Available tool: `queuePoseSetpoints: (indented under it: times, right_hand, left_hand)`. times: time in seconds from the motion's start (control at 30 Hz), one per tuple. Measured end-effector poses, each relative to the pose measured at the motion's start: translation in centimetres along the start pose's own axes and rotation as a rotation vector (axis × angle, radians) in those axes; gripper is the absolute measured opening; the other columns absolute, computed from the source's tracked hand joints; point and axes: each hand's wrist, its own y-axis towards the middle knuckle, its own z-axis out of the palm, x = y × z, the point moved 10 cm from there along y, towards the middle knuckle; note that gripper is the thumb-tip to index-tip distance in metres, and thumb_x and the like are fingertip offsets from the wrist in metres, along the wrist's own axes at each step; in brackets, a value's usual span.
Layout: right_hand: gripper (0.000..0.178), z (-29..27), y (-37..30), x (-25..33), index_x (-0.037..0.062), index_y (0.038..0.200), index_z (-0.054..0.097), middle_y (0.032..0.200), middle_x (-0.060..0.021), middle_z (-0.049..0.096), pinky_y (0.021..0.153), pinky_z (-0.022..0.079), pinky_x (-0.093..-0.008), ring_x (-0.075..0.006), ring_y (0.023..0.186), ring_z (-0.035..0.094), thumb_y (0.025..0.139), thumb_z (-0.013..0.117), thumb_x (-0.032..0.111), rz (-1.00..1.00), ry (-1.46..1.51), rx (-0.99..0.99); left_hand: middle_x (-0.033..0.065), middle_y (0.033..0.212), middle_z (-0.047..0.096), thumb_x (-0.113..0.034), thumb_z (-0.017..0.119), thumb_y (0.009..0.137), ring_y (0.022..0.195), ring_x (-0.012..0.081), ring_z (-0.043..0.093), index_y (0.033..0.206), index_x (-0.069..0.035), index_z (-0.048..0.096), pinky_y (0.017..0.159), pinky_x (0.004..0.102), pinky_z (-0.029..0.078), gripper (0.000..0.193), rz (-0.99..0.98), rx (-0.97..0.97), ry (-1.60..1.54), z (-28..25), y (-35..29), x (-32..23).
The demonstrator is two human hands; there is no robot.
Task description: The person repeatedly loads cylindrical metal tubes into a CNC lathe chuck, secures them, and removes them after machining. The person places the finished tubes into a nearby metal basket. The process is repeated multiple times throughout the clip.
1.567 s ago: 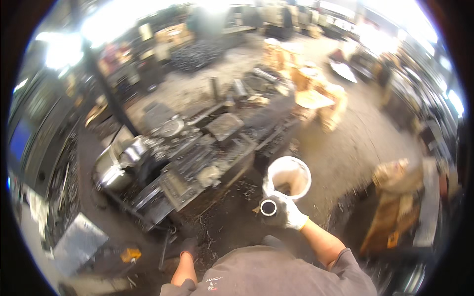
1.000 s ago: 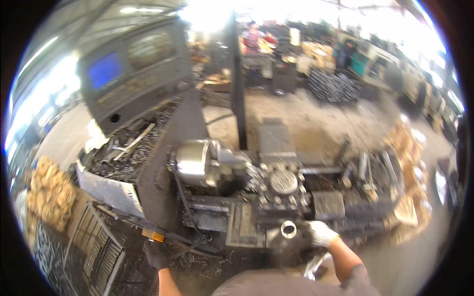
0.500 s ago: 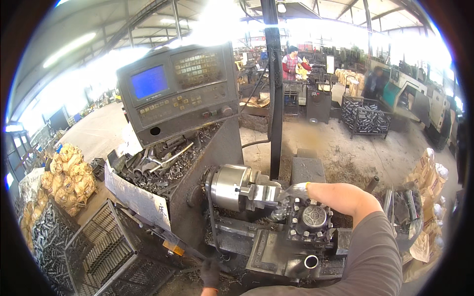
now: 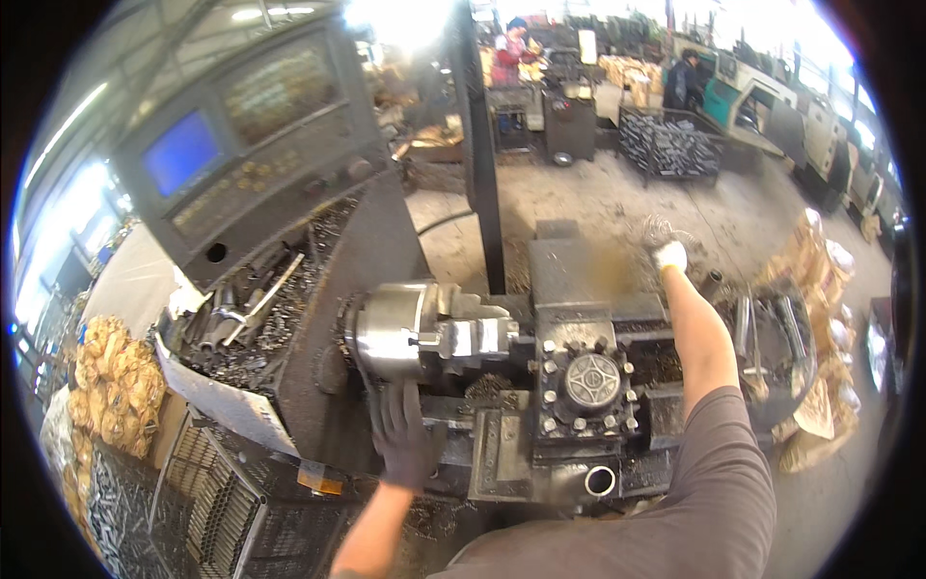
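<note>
My left hand (image 4: 405,439), in a dark glove, is open with its fingers stretched, just below the lathe's round steel chuck (image 4: 391,333). I cannot tell whether the fingertips touch it. On the far side of the machine, my right hand (image 4: 670,257), in a pale glove, reaches out at arm's length. It is closed on a loose tangle of thin metal shavings (image 4: 662,233). Between my arms stands the square tool post (image 4: 590,383), ringed with bolts. The chuck's jaws (image 4: 473,335) point toward it.
A control panel (image 4: 256,135) with a blue screen rises at the left, above a tray of tools and chips (image 4: 253,314). A dark upright post (image 4: 479,164) stands behind the lathe. A wire crate (image 4: 212,492) is at lower left. Two people work farther back.
My right hand has moved from beside the chuck away to the far right, with the shavings in it. My left hand has risen toward the chuck and spread. The view has shifted.
</note>
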Motion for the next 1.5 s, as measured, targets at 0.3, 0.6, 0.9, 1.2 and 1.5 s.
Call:
queuePoseSetpoints:
  times: [0.3, 0.6, 0.9, 1.2, 1.5]
  right_hand:
    - [0.054, -13.0, -20.7, 24.0, 0.0025, 0.123, 0.074, 0.126, -0.0166, 0.076, 0.097, 0.059, -0.042, -0.0315, 0.112, 0.073, 0.092, 0.077, 0.047, -1.077, 0.338, 0.66]
    - [0.035, -12.2, -25.2, 31.3, 0.0025, 0.098, 0.079, 0.076, -0.0093, 0.076, 0.062, 0.056, -0.0339, -0.0196, 0.067, 0.07, 0.075, 0.091, 0.026, -0.885, 0.636, 0.897]
    - [0.03, -4.5, -24.2, 31.4, 0.0052, 0.126, 0.078, 0.114, -0.0122, 0.079, 0.089, 0.065, -0.0424, -0.024, 0.102, 0.076, 0.107, 0.063, 0.023, -1.226, 0.484, 1.344]
    - [0.031, -6.2, -20.4, 15.6, 0.0071, 0.092, 0.08, 0.087, -0.0123, 0.077, 0.062, 0.053, -0.0402, -0.0245, 0.071, 0.07, 0.085, 0.089, 0.036, -1.068, 0.235, 0.614]
    - [0.032, -1.9, -60.5, -23.7, 0.0041, 0.111, 0.074, 0.075, -0.0078, 0.07, 0.048, 0.052, -0.0313, -0.0151, 0.055, 0.064, 0.082, 0.077, 0.017, 0.872, 1.252, 0.391]
  left_hand:
    - [0.0194, 0.162, 0.049, -0.033, 0.075, 0.08, 0.152, 0.0367, 0.044, 0.161, -0.003, 0.041, 0.131, 0.0504, 0.022, 0.092, 0.161, 0.477, 0.333, 6.1, 19.0, 2.1]
    - [0.0151, 0.144, 0.06, -0.034, 0.082, 0.081, 0.143, 0.0371, 0.048, 0.132, -0.017, 0.067, 0.125, 0.0626, 0.028, 0.056, 0.466, 0.196, -0.053, 8.3, 14.9, -12.1]
    - [0.0213, 0.148, 0.055, -0.041, 0.086, 0.071, 0.144, 0.0422, 0.046, 0.127, -0.016, 0.064, 0.127, 0.0626, 0.026, 0.065, 0.391, -0.009, -0.107, 12.1, 14.5, -10.2]
    - [0.0233, 0.154, 0.055, -0.044, 0.077, 0.083, 0.15, 0.0446, 0.043, 0.134, -0.02, 0.069, 0.129, 0.0624, 0.023, 0.058, 0.387, 0.063, -0.086, 12.7, 13.9, -10.2]
    - [0.0133, 0.14, 0.062, -0.042, 0.085, 0.073, 0.139, 0.0365, 0.052, 0.118, -0.015, 0.069, 0.128, 0.0629, 0.028, 0.054, 0.555, -0.168, -0.075, 9.8, 14.0, -12.5]
